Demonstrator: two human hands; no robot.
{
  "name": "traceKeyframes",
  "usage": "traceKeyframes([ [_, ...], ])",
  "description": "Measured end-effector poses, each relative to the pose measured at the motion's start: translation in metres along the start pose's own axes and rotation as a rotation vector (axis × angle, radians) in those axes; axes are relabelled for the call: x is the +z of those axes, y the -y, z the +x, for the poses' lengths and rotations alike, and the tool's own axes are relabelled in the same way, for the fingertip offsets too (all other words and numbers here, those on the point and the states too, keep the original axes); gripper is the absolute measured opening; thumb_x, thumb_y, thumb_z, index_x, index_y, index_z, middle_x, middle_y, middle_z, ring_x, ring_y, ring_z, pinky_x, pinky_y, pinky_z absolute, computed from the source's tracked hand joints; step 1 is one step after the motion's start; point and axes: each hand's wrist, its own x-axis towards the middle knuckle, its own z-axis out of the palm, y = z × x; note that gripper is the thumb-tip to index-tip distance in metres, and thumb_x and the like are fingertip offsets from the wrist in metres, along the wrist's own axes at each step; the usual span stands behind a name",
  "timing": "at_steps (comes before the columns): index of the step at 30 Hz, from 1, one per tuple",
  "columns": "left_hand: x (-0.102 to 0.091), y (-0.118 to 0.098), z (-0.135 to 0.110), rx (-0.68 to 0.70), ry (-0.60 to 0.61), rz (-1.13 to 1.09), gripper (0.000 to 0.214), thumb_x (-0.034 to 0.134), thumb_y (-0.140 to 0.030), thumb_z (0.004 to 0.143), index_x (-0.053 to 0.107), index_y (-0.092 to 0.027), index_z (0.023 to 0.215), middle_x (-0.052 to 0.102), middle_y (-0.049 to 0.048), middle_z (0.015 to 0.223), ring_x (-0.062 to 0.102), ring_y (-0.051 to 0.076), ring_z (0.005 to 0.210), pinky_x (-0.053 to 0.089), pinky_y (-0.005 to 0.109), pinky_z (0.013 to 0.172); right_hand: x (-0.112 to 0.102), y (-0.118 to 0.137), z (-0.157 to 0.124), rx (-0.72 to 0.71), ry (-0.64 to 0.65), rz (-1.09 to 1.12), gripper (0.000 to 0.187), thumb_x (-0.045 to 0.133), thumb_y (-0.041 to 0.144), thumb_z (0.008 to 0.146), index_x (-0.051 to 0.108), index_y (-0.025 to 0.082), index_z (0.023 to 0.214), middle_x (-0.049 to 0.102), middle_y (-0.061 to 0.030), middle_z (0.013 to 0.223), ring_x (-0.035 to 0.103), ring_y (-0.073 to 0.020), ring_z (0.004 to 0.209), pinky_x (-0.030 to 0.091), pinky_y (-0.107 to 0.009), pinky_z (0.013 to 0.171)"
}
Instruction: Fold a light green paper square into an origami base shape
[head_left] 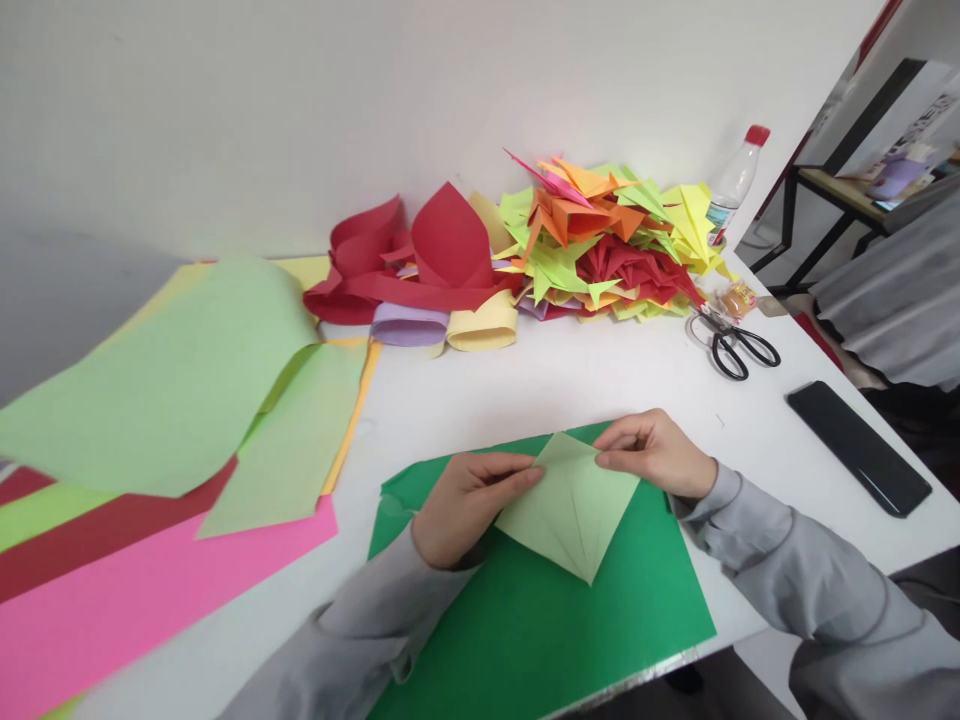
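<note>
Between my two hands is a light green square of paper (566, 505), turned like a diamond, with crease lines running toward its lower corner. My left hand (472, 500) pinches its left upper edge between thumb and fingers. On the other side, my right hand (649, 455) pinches the right upper edge the same way. Beneath the square lies a dark green sheet (525, 630), which reaches the front edge of the white table (442, 395).
Large coloured sheets (165, 380) spread over the left side. Red paper shapes (450, 245) and a heap of folded paper (600, 230) sit along the wall. Black-handled scissors (739, 350), a black phone (859, 445) and a plastic bottle (735, 185) are on the right.
</note>
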Motion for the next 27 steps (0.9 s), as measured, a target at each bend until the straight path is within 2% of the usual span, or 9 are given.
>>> traceKeyframes([
  [3,-0.0024,-0.0011,0.0005,-0.001,-0.004,0.01,0.026,0.072,-0.038,0.065,0.078,-0.019,0.081,0.076,0.005,0.085,0.065,0.021,0.074,0.052,0.028,0.063,-0.0019,-0.0003,0.001,-0.016,-0.02,0.046,0.029,0.081,0.035,0.059,0.071,0.013,0.075,0.071,-0.0022,0.064,0.061,-0.0102,0.053,0.047,-0.022,0.053],
  [6,-0.004,-0.0012,0.0013,0.007,-0.025,-0.011,0.034,0.075,-0.039,0.061,0.077,-0.019,0.088,0.076,0.0069,0.091,0.067,0.025,0.079,0.055,0.033,0.069,-0.0031,-0.0009,0.002,-0.032,-0.035,0.087,0.026,0.081,0.032,0.06,0.074,0.014,0.077,0.073,-0.0032,0.067,0.064,-0.0116,0.056,0.05,-0.023,0.055],
  [11,-0.0051,0.0004,0.0026,0.024,-0.091,-0.04,0.029,0.077,-0.036,0.058,0.078,-0.02,0.082,0.076,0.0062,0.085,0.067,0.023,0.075,0.054,0.031,0.068,-0.0047,-0.0019,0.0038,-0.091,-0.038,0.089,0.023,0.08,0.027,0.062,0.076,0.017,0.083,0.075,-0.0036,0.077,0.068,-0.0139,0.065,0.055,-0.027,0.066],
  [17,-0.0047,0.0009,0.0033,-0.026,-0.06,-0.125,0.023,0.076,-0.033,0.059,0.078,-0.018,0.076,0.075,0.0059,0.072,0.063,0.017,0.061,0.048,0.025,0.055,-0.0066,0.0009,0.004,-0.184,-0.013,-0.009,0.011,0.076,0.023,0.066,0.077,0.019,0.076,0.076,-0.0038,0.079,0.069,-0.0153,0.071,0.055,-0.028,0.072],
  [21,-0.0014,-0.0006,0.0032,-0.039,-0.073,-0.177,0.021,0.077,-0.03,0.056,0.078,-0.019,0.073,0.074,0.0049,0.068,0.06,0.014,0.058,0.045,0.022,0.051,-0.0058,0.0015,0.003,-0.197,-0.028,-0.027,0.009,0.074,0.021,0.067,0.077,0.02,0.075,0.075,-0.004,0.078,0.069,-0.015,0.071,0.054,-0.026,0.07],
  [24,0.0016,-0.001,0.0026,-0.016,-0.079,-0.225,0.031,0.079,-0.03,0.054,0.077,-0.021,0.084,0.075,0.0044,0.077,0.063,0.016,0.063,0.048,0.024,0.055,-0.0044,0.0009,0.0021,-0.21,-0.055,-0.038,0.008,0.073,0.02,0.068,0.077,0.02,0.075,0.075,-0.0042,0.076,0.068,-0.0143,0.068,0.053,-0.025,0.065],
  [27,0.0026,-0.0002,0.0023,0.002,-0.096,-0.165,0.031,0.079,-0.032,0.054,0.077,-0.02,0.083,0.075,0.0049,0.076,0.064,0.019,0.066,0.049,0.026,0.057,-0.0033,0.0008,0.0013,-0.222,-0.063,-0.034,0.009,0.072,0.019,0.068,0.077,0.02,0.075,0.075,-0.0038,0.075,0.067,-0.0133,0.066,0.052,-0.023,0.063],
])
